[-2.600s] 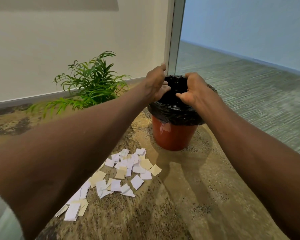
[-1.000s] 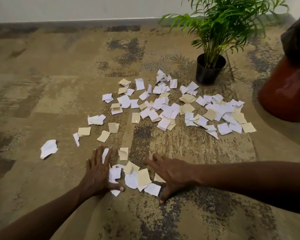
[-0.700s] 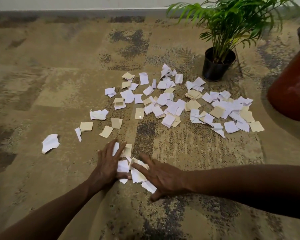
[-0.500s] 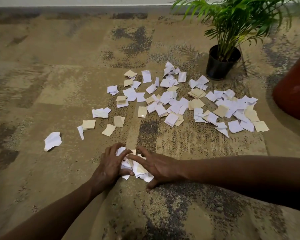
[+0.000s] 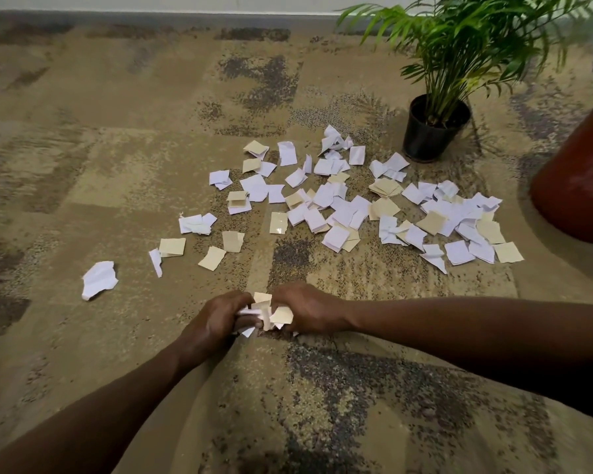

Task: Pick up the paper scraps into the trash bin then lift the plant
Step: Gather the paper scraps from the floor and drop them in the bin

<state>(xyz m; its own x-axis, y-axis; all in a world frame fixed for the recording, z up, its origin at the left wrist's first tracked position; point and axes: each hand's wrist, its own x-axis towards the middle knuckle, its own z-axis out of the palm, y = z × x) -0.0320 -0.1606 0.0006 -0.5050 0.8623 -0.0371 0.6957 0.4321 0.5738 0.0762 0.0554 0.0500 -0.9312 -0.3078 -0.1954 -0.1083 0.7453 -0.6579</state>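
- Head view, the step in hand: low in the middle of the frame, the left hand [image 5: 216, 318] and the right hand [image 5: 307, 311] are pressed together on the carpet [image 5: 83, 159], with a small bunch of scraps [image 5: 269, 311] between them. The fingers of both hands curl around this bunch, so both hands grip paper; white and beige corners stick out between them.
- This looks like the gathering step of the first part of the task, and it seems far from finished.
- Head view, where the task's things are: most paper scraps [image 5: 339, 206] lie spread across the middle and the right of the frame. One crumpled white scrap [image 5: 98, 278] lies alone at the left, well apart from the rest.
- The trash bin [image 5: 579, 179], red-brown, is at the right edge, only partly in the frame. The plant [image 5: 459, 46] stands in a black pot [image 5: 428, 131] at the upper right, just beside the far scraps.
- Next move, as a judgement: the person needs to lift the bunch without loosening the grip and carry it right to the bin; loose pieces may slip out.
- In the way: the leaves hang over the far scraps, and the bin's opening is not visible.
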